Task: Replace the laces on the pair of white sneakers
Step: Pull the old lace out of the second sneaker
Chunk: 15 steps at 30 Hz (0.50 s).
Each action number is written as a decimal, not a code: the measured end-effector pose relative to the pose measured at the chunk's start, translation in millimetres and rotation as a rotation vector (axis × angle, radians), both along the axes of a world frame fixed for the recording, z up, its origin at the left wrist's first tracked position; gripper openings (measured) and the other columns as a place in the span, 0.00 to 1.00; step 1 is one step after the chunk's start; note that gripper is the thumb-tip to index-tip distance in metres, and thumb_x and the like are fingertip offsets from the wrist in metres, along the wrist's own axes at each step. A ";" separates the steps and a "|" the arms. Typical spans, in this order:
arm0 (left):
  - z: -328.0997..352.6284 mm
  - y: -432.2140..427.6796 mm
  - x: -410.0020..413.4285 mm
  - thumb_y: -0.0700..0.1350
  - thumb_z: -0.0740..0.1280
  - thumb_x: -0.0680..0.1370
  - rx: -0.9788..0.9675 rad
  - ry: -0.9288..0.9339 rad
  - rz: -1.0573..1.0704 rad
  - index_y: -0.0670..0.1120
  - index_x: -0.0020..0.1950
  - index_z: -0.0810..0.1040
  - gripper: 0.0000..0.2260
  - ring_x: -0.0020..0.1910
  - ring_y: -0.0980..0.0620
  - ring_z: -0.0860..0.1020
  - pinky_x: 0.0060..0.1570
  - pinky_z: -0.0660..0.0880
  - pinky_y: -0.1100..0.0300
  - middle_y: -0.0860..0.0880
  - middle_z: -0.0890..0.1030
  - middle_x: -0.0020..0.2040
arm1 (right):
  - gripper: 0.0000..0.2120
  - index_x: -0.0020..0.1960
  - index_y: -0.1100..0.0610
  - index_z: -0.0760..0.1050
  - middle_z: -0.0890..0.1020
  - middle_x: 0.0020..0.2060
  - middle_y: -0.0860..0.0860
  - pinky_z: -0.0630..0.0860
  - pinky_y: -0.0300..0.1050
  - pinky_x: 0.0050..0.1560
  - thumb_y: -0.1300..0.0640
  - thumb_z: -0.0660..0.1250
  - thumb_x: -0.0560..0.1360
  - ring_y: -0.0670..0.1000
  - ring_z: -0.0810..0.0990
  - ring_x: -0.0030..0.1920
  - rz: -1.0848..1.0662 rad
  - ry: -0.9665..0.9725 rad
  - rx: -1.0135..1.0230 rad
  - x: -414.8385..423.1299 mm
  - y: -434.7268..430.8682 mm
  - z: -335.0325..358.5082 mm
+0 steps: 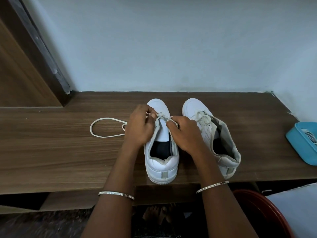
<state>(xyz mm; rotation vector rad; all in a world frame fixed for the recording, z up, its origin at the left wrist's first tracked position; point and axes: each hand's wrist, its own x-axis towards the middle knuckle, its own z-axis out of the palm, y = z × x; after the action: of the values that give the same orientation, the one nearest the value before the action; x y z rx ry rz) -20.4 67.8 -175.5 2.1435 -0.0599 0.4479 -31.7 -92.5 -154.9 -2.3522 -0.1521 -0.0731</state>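
Nearest me, at 6 o'clock under the table edge, bare feet (pixel 154 214) show dimly. A dark red rounded thing (pixel 257 208) sits at 5 o'clock; I cannot tell what it is. A thin silver bangle rings each wrist, left bangle (pixel 116 194) and right bangle (pixel 212 185).

On the brown wood-grain table (pixel 60 152) a white low-top leather sneaker (pixel 162 166) stands near the front edge, heel toward me and toe at 12 o'clock. Both hands work over its front eyelets. My left hand (pixel 139 125) has its fingers curled and pinches one end of an off-white flat lace (pixel 163 117). My right hand (pixel 186 133) pinches the other run of it between thumb and forefinger. The lace crosses the lowest eyelets between the hands.

At 3 o'clock, just beside it, is the second white sneaker (pixel 190 107), collar splayed open, with a lace bunched (pixel 203 117) at its front eyelets. At 9 o'clock a loose off-white lace (pixel 109 118) lies in a loop. Further out at 3 o'clock is a blue plastic tray (pixel 298 150) holding white laces (pixel 308 134).

Beyond are a pale blue wall (pixel 171 48) and, at 10 o'clock, a brown wooden door (pixel 17 74).
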 end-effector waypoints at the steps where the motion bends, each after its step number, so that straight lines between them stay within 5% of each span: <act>1: 3.9 1.0 0.3 0.40 0.62 0.79 -0.234 0.065 0.028 0.45 0.46 0.76 0.05 0.40 0.50 0.75 0.40 0.72 0.57 0.50 0.79 0.42 | 0.18 0.34 0.58 0.64 0.70 0.26 0.51 0.67 0.49 0.35 0.52 0.62 0.79 0.52 0.70 0.31 -0.008 0.000 -0.009 0.1 0.0 0.1; 4: 14.5 7.8 1.3 0.34 0.59 0.82 -0.868 0.252 0.137 0.45 0.42 0.73 0.11 0.26 0.54 0.72 0.29 0.65 0.60 0.50 0.78 0.31 | 0.19 0.32 0.57 0.61 0.69 0.26 0.50 0.65 0.49 0.34 0.52 0.62 0.78 0.53 0.69 0.32 -0.031 -0.004 -0.030 -0.6 0.8 1.3; 8: 22.2 18.5 -4.0 0.39 0.58 0.80 -1.018 0.335 0.133 0.47 0.44 0.72 0.07 0.26 0.53 0.71 0.29 0.60 0.60 0.51 0.81 0.31 | 0.19 0.32 0.56 0.61 0.69 0.26 0.50 0.66 0.49 0.35 0.52 0.61 0.78 0.54 0.71 0.32 -0.036 0.005 -0.041 -0.8 3.0 1.9; 11: 21.7 20.8 -6.2 0.41 0.65 0.76 -0.729 0.199 0.116 0.49 0.41 0.77 0.05 0.30 0.54 0.72 0.31 0.67 0.62 0.51 0.81 0.36 | 0.19 0.32 0.56 0.61 0.70 0.26 0.50 0.67 0.50 0.37 0.51 0.61 0.78 0.55 0.72 0.33 -0.040 0.007 -0.045 -0.7 3.3 1.4; 15: 11.1 21.3 -5.0 0.58 0.71 0.73 0.098 -0.070 0.082 0.57 0.45 0.85 0.07 0.40 0.58 0.74 0.38 0.69 0.60 0.52 0.76 0.43 | 0.18 0.32 0.56 0.63 0.73 0.27 0.50 0.67 0.48 0.37 0.50 0.61 0.78 0.56 0.75 0.34 -0.049 0.013 -0.053 -0.3 4.5 0.9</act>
<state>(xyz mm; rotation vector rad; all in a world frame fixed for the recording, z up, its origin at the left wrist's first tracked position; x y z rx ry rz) -25.4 89.1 -164.4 2.2321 -0.0338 0.5790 -32.1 -88.0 -154.0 -2.4090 -0.0915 -0.0784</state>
